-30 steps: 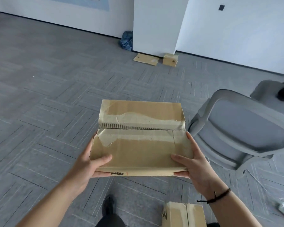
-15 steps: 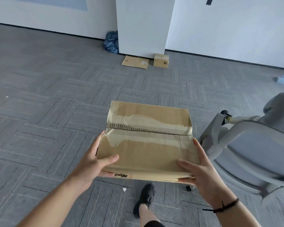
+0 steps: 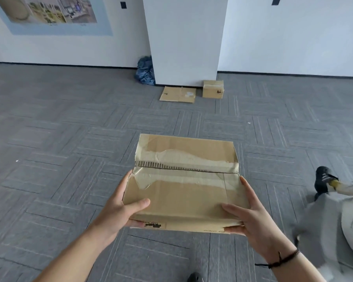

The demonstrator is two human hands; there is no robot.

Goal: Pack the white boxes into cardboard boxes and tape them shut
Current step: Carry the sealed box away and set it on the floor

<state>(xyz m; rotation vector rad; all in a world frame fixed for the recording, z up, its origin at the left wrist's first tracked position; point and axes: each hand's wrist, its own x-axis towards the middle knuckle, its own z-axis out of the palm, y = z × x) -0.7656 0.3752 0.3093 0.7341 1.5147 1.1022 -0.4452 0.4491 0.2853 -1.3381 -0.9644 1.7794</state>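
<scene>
Head view: two hands (left hand (image 3: pixel 118 210), right hand (image 3: pixel 255 222)) grip one cardboard box (image 3: pixel 183 186).

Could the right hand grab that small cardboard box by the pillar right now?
Probably not. The right hand and the left hand both hold the big cardboard box, and the small box sits far across the carpet.

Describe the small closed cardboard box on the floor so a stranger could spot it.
Find the white pillar. At its foot, on the right, stands the small cardboard box. Unlike the flattened cardboard sheet beside it, it stands up as a closed cube.
</scene>
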